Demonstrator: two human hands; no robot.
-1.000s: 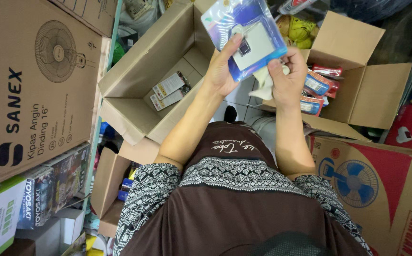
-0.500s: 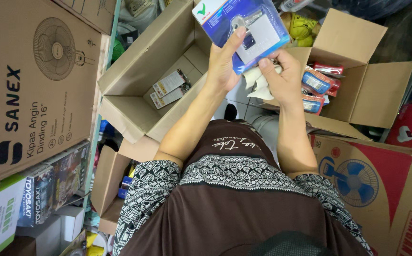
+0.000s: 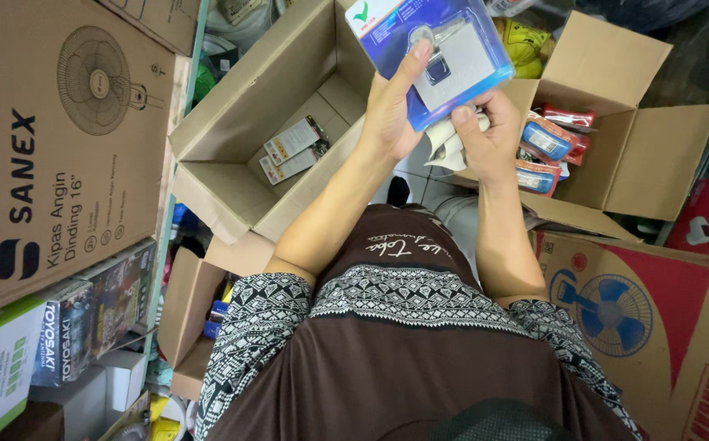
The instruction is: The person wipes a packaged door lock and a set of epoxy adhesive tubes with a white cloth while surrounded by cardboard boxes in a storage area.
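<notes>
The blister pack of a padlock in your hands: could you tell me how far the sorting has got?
Done: two small packs lie in the left carton. In hand: the left hand holds the blue padlock pack; the right hand grips a white cloth. Left: several packs in the right carton.

Around you stand many cardboard boxes [image 3: 60, 139], some open [image 3: 240, 155], some printed with fans [image 3: 656, 327]; grey floor tiles [image 3: 407, 167] show between them.
</notes>
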